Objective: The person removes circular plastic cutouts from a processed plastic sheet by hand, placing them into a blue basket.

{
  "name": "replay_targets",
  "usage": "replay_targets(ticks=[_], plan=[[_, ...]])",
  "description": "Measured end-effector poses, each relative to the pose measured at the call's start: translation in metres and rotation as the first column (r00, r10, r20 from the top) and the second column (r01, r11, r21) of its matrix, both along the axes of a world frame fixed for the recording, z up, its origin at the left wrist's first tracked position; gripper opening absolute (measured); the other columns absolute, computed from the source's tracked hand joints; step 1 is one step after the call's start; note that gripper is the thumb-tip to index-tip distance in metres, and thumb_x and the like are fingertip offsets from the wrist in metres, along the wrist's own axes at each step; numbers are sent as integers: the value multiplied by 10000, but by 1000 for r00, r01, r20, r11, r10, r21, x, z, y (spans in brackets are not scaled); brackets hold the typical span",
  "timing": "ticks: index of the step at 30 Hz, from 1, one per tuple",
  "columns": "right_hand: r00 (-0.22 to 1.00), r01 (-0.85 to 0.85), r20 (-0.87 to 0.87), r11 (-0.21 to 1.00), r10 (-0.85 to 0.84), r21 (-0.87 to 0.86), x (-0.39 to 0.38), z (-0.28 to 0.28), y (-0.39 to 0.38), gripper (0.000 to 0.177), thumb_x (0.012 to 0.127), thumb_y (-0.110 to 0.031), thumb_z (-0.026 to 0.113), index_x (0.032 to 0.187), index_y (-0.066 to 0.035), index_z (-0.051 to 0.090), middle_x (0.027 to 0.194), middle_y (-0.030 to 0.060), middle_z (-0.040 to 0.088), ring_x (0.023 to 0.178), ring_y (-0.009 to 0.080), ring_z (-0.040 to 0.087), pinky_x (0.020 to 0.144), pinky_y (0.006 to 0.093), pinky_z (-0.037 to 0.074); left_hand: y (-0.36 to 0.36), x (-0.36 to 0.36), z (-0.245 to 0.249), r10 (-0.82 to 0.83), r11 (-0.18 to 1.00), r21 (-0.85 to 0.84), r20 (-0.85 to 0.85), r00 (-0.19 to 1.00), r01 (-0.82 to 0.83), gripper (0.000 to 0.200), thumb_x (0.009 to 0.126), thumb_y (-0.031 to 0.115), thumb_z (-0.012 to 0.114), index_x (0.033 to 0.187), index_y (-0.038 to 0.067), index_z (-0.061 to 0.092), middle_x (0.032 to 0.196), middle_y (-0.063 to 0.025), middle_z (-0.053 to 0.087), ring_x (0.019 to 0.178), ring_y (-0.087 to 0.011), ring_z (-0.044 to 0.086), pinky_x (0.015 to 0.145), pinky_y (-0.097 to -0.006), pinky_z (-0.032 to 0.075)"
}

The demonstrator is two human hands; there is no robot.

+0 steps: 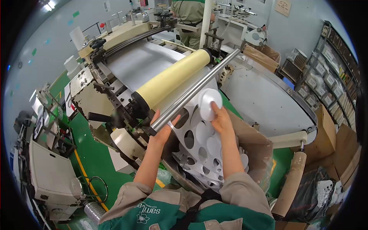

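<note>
My right hand [222,119] pinches a small stack of round white discs [207,105] in front of the steel bar. Under the near end of the steel bar [184,99], my left hand [162,131] has its thumb and fingers apart on either side of the bar. The thumb is right at the edge of a white punched sheet [203,153], which hangs from the bar, full of round holes. Below my hands, the sheet gathers in a cardboard box [251,142], with more loose white discs [244,159] on its right side.
Just beyond the bar lies a yellow roller [174,78], with a wide white web [142,61] behind it on the machine. A person [189,19] stands at the back. To the right are a white panel [264,90], a cardboard tube [290,184] and shelves [327,78].
</note>
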State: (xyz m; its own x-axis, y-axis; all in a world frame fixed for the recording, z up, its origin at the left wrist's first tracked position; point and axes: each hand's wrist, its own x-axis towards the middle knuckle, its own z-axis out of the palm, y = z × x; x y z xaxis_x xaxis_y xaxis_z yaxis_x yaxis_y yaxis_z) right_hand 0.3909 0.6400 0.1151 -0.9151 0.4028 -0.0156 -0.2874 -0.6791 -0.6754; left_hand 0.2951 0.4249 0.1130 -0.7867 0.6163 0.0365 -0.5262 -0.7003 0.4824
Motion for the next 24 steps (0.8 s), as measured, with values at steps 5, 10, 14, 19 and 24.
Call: replay_targets(ticks=[5,10,14,19,24], plan=[[994,-104,68,948,88,299,-8,12,-19,490,777,-156,671,1162,66,463,1078,119,564,955,190,564,826,299,453,-3,14,20,-74,997,5,64,995,74,403,924,259,401,1284,83,361,1327,-106,373,1243,-280,329,1023,-535,255],[990,-121,115,903,80,411,-7,13,-25,450,764,-182,683,1108,59,522,1032,114,590,925,169,563,785,288,451,10,19,-28,60,983,-168,-105,993,-77,372,929,230,409,1255,53,391,1264,-56,459,1197,-189,404,1010,-355,308],[935,-327,288,820,207,471,-16,-1,-30,417,766,-183,678,1081,56,546,1017,98,598,917,156,563,790,284,448,15,47,-37,53,966,-249,-96,994,-75,329,918,216,452,1201,49,445,1185,-46,516,1118,-165,466,963,-342,348],[998,-42,41,992,37,116,-13,-57,10,423,807,-205,640,1135,28,508,1074,84,572,960,177,558,849,319,440,10,47,-20,79,978,-187,-96,992,-96,446,921,173,443,1295,-31,310,1302,-135,398,1198,-236,405,990,-343,362],[996,83,-8,988,-85,-127,7,-26,24,448,823,-175,620,1206,-30,439,1143,79,537,1058,217,521,908,374,426,4,-2,-27,145,989,-31,-64,987,-147,369,922,217,423,1234,25,381,1286,-107,411,1196,-231,394,1047,-397,275]])
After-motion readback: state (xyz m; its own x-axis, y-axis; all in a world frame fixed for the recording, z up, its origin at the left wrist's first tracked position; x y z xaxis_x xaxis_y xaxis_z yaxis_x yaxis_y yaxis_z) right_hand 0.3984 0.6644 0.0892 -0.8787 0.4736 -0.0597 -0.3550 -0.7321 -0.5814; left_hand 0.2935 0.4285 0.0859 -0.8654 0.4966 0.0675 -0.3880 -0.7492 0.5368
